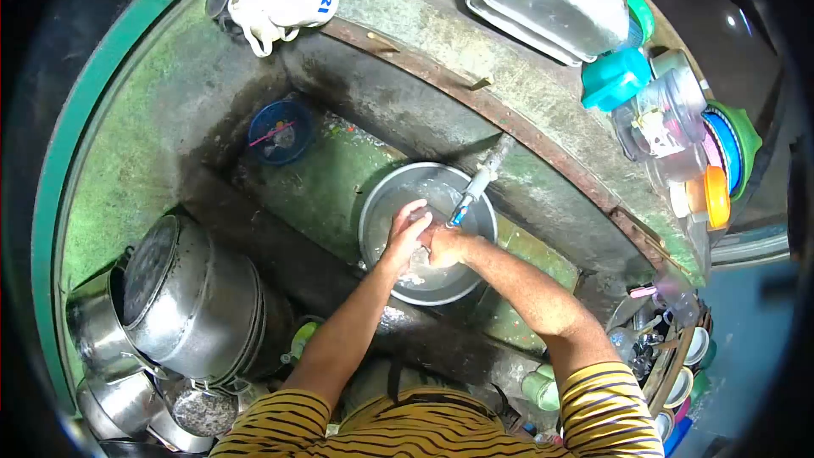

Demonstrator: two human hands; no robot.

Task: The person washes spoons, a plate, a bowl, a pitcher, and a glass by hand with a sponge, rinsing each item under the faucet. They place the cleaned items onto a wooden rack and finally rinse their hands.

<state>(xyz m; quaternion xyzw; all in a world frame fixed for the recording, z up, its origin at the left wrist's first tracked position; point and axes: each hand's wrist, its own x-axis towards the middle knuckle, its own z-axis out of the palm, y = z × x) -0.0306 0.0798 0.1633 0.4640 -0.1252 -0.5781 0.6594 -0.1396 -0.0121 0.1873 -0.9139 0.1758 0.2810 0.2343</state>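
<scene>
Both hands are close together over a round metal basin that has water in it. My left hand is on the left, its fingers stretched and slightly curved towards the other hand. Beside it, my right hand has its fingers curled in; what they hold, if anything, is hidden. A grey tap with a blue end reaches over the basin's rim, just above my right hand. The basin rests on the green, wet floor of a sunken sink.
A blue bowl with a pink item sits in the sink's far-left corner. Large metal pots are stacked at left. White mugs, metal trays and plastic containers line the ledge. A dish rack stands at right.
</scene>
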